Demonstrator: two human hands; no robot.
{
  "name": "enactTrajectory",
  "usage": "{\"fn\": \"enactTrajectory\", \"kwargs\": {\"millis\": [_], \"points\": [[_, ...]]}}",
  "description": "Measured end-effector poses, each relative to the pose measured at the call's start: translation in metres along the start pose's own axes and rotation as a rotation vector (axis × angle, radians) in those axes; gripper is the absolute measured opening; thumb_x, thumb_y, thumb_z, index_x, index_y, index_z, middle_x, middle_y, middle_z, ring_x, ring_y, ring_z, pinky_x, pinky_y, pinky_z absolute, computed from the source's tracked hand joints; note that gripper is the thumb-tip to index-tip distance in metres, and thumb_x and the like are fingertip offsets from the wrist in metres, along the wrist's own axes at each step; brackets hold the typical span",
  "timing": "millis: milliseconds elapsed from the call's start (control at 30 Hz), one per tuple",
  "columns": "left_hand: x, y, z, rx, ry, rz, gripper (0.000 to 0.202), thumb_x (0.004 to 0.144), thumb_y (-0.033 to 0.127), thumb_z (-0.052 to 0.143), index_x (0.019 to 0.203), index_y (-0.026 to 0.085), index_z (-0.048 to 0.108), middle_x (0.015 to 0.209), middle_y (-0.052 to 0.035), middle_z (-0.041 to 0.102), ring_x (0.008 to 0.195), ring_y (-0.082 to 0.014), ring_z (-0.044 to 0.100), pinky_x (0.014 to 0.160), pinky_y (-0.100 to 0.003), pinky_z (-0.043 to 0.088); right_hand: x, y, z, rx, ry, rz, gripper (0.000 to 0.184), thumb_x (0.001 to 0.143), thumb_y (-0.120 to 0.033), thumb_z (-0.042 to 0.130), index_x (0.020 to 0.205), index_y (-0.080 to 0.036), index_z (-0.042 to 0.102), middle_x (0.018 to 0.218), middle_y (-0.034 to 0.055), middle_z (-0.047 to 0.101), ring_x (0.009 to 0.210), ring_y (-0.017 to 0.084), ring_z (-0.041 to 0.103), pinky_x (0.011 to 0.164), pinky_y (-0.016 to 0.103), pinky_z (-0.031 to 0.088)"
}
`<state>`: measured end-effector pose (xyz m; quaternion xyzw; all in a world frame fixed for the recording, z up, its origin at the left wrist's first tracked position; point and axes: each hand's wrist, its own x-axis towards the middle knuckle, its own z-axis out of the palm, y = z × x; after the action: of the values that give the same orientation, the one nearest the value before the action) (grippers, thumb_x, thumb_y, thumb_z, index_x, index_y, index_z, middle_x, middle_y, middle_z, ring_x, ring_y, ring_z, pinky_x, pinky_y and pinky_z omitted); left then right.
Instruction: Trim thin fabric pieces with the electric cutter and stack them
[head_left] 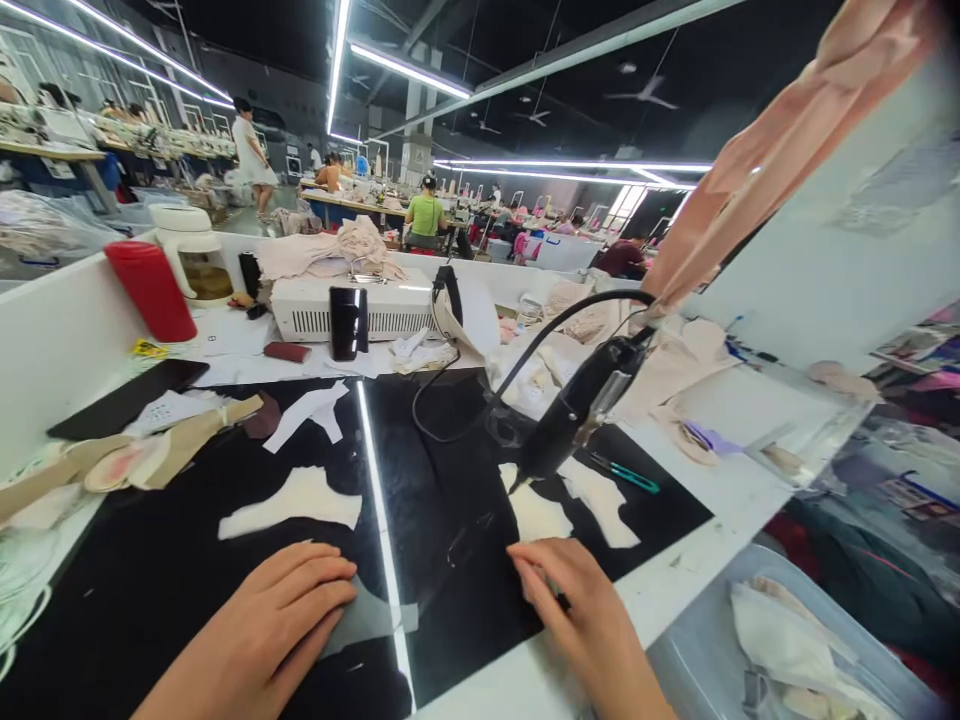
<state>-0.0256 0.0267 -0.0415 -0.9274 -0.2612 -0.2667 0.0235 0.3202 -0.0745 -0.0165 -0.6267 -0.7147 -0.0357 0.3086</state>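
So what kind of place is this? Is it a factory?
Probably a clothes factory, a sewing workshop. On the black table lie cut fabric pieces, peach cloth hangs at the right, and behind, seated workers fill long benches under strip lights.

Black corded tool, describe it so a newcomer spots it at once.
Find the black mat on the worktable. Beyond the right hand, the black tool is tilted, tip down over a pale fabric piece. Unlike the flat scraps nearby, it trails a looping cord.
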Motion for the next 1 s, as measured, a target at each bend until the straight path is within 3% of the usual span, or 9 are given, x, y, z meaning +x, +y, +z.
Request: {"fn": "enactTrajectory", "kwargs": {"millis": [100,233,400,567,833,1000], "points": [[-0.012,-0.007,0.011,0.047,-0.016,0.002,0.029,0.102,0.045,0.060,0.129,0.038,0.069,0.133,0.0095,0.070,0.123,-0.0193,0.068,0.103,-0.032,0.061,-0.002,0.047,-0.015,-0.165,0.090,0.151,0.025,0.106,-0.038,0.051,0.107,-0.022,0.070,0.099,0.0067,0.075,0.092,0.023,0.071,0.082,0.039,0.059],[-0.027,-0.017,0.025,0.092,-0.062,0.023,0.036,0.101,0.043,0.061,0.137,0.040,0.064,0.142,0.0107,0.065,0.131,-0.0199,0.063,0.105,-0.033,0.059,0.004,0.102,-0.021,-0.346,0.146,0.280,0.024,0.101,-0.037,0.064,0.116,-0.018,0.067,0.114,0.0064,0.071,0.101,0.022,0.069,0.091,0.044,0.058],[-0.036,-0.025,0.032,0.097,-0.084,0.027,0.040,0.102,0.041,0.060,0.142,0.043,0.060,0.145,0.0110,0.062,0.132,-0.0207,0.063,0.106,-0.034,0.059,0.023,0.143,-0.015,-0.475,0.099,0.326,0.029,0.100,-0.036,0.066,0.123,-0.019,0.066,0.126,0.0086,0.067,0.108,0.023,0.068,0.093,0.046,0.059],[-0.040,-0.026,0.035,0.095,-0.087,0.014,0.040,0.102,0.041,0.059,0.143,0.042,0.060,0.145,0.0101,0.062,0.131,-0.0201,0.064,0.106,-0.033,0.059,0.032,0.153,-0.004,-0.553,-0.001,0.359,0.030,0.100,-0.036,0.066,0.125,-0.019,0.065,0.126,0.0088,0.067,0.106,0.023,0.069,0.091,0.044,0.060],[-0.038,-0.026,0.037,0.027,-0.050,-0.019,0.040,0.101,0.039,0.063,0.140,0.041,0.063,0.143,0.0078,0.064,0.130,-0.0201,0.065,0.107,-0.031,0.058,0.029,0.139,-0.002,-0.641,-0.143,0.390,0.030,0.100,-0.037,0.065,0.124,-0.019,0.065,0.123,0.0085,0.068,0.102,0.022,0.070,0.088,0.043,0.060],[-0.035,-0.022,0.033,0.004,-0.054,-0.041,0.036,0.100,0.039,0.063,0.137,0.041,0.065,0.141,0.0088,0.066,0.129,-0.0185,0.065,0.107,-0.029,0.058,0.033,0.135,-0.002,-0.639,-0.167,0.425,0.031,0.100,-0.037,0.065,0.125,-0.018,0.065,0.124,0.0088,0.068,0.103,0.022,0.070,0.088,0.043,0.060]]}}
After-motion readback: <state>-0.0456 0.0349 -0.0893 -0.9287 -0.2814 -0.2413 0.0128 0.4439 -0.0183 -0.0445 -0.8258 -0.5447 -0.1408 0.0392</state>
